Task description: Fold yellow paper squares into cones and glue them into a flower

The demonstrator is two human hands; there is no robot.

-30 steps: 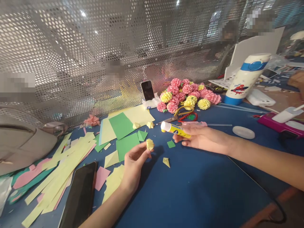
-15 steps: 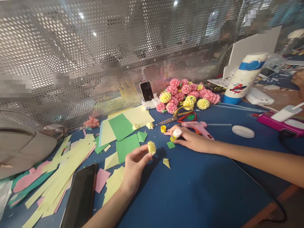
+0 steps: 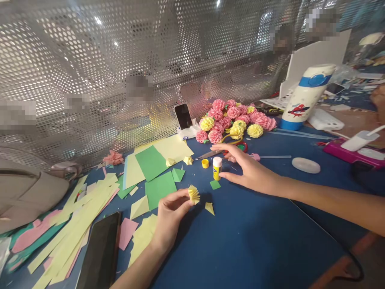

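Observation:
Between thumb and fingers my left hand (image 3: 171, 212) pinches a pleated yellow paper piece (image 3: 194, 194), fanned toward the right. My right hand (image 3: 243, 168) is open, thumb and fingers spread beside an upright glue stick (image 3: 217, 168) that stands uncapped on the blue table; whether the thumb still touches it I cannot tell. Its yellow cap (image 3: 205, 163) lies just left of it. A small green paper square (image 3: 215, 184) and a folded yellow paper piece (image 3: 209, 208) lie between the hands. Behind my right hand, scissors (image 3: 213, 153) and a pink glue gun (image 3: 255, 157) are partly hidden.
Pink and yellow paper flowers (image 3: 231, 116) are heaped at the back, near a propped phone (image 3: 183, 116). Green sheets (image 3: 161, 186), yellow strips (image 3: 75, 224) and a dark phone (image 3: 100, 253) lie left. A bottle (image 3: 308, 98) and purple power strip (image 3: 339, 154) stand right.
My right hand has opened and lifted away from the glue stick, which has gone from tilted to upright. The pleated paper in my left hand has turned and spread slightly.

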